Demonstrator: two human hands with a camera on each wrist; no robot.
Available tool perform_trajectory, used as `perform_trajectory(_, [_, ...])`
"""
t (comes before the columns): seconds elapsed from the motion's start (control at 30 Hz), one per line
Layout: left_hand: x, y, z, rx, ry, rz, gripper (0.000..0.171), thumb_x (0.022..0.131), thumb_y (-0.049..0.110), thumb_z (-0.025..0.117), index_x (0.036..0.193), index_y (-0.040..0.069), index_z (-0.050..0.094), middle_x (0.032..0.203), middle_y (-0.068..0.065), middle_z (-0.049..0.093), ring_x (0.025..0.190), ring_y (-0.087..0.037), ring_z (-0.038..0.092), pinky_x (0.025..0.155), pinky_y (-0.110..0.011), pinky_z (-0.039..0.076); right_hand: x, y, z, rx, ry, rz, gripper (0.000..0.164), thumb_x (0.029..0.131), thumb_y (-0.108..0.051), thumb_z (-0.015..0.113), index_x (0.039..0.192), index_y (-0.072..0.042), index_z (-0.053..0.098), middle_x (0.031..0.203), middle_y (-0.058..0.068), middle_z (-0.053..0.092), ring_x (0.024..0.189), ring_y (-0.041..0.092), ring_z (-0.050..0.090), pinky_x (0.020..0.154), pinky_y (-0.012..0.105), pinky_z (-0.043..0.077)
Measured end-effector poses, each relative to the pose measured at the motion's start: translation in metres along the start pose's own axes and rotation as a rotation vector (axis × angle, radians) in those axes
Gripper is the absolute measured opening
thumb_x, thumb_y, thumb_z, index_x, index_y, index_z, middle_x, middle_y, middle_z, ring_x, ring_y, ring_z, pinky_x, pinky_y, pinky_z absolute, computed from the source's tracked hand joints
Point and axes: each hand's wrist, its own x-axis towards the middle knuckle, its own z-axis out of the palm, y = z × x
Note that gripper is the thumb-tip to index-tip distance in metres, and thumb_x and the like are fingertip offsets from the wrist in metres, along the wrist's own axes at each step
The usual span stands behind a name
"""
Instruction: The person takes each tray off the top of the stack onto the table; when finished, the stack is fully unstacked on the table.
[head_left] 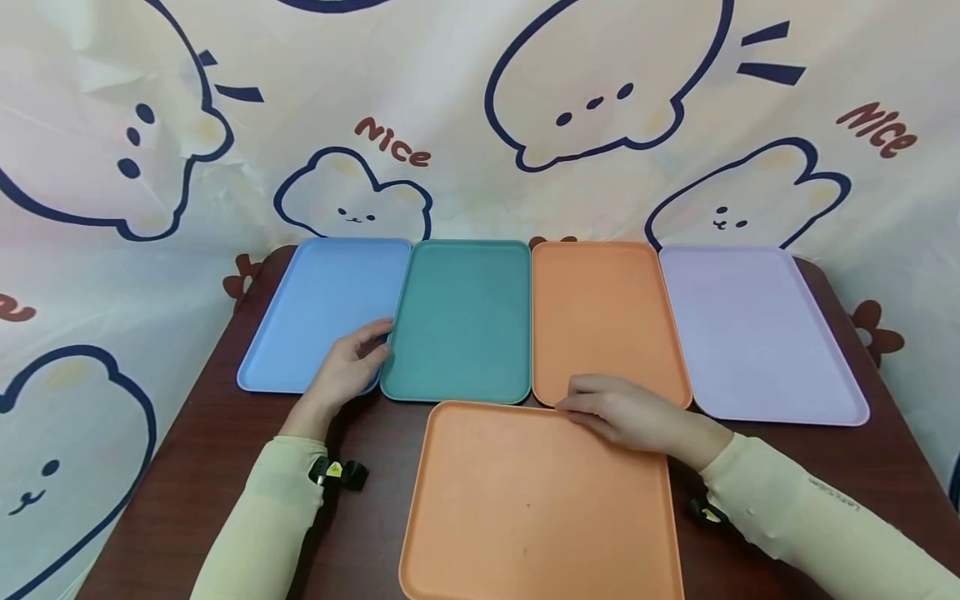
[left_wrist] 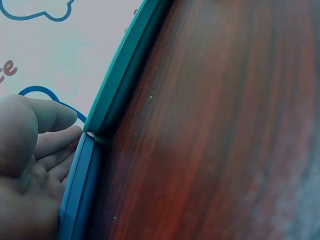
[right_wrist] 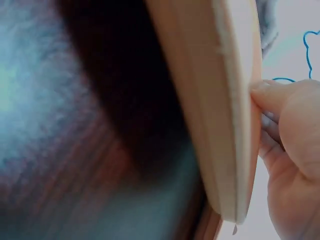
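Observation:
A blue tray [head_left: 330, 308], a teal tray [head_left: 461, 321], an orange tray [head_left: 603, 312] and a lavender tray [head_left: 757, 329] lie side by side. A larger orange tray [head_left: 525, 508] lies in front of them. My left hand [head_left: 348, 362] is over the blue tray's right side, its fingertips at the teal tray's left rim. In the left wrist view, its thumb [left_wrist: 55, 114] and fingers extend beside the joint between both trays. My right hand [head_left: 622, 412] rests at the front orange tray's far edge, where its thumb [right_wrist: 272, 95] touches the tray. Its other fingertips are partly hidden.
The trays lie on a dark brown wooden table [head_left: 187, 467]. A pale cloth with cartoon prints [head_left: 465, 100] hangs behind the table and around its sides. A small black camera [head_left: 352, 475] is strapped at the left wrist.

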Motion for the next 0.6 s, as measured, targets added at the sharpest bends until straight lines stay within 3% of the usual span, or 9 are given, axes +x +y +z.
perform_trajectory(0.17, [-0.0006,0.0002,-0.0003,-0.001,0.003,-0.002,0.052,0.113,0.012,0.053,0.163,0.002,0.045,0.174,-0.020,0.036,0.160,-0.043,0.037,0.126,-0.060,0.039,0.0012,-0.0028,0.0055,-0.071,0.032,0.008,0.019,0.090,-0.003,0.086,0.104,-0.014,0.079,0.098,-0.004,0.061,0.086,0.008,0.057,0.075,0.024,0.054])
perform_trajectory(0.3, [-0.0007,-0.0001,0.0004,0.002,0.003,-0.004,0.052,0.113,0.012,0.053,0.163,0.001,0.045,0.174,-0.020,0.036,0.160,-0.043,0.037,0.127,-0.060,0.039,0.0019,-0.0048,0.0070,-0.115,0.025,0.070,0.018,0.091,-0.006,0.086,0.102,-0.014,0.075,0.097,-0.004,0.064,0.087,0.010,0.060,0.076,0.029,0.057])
perform_trajectory(0.47, [-0.0005,0.0001,0.0005,0.001,-0.003,-0.003,0.053,0.113,0.011,0.053,0.164,0.002,0.044,0.174,-0.020,0.036,0.160,-0.043,0.037,0.127,-0.060,0.039,0.0029,-0.0046,0.0052,-0.119,0.000,0.144,0.010,0.093,-0.010,0.085,0.096,-0.014,0.076,0.090,-0.005,0.065,0.079,0.009,0.060,0.070,0.028,0.056])
perform_trajectory(0.6, [-0.0006,0.0008,0.0000,0.009,-0.008,-0.001,0.053,0.113,0.012,0.053,0.165,0.003,0.043,0.174,-0.020,0.036,0.159,-0.043,0.038,0.126,-0.060,0.040,0.0036,-0.0031,0.0036,-0.113,-0.023,0.148,0.007,0.095,-0.012,0.084,0.093,-0.015,0.077,0.088,-0.005,0.064,0.078,0.008,0.060,0.069,0.027,0.056])
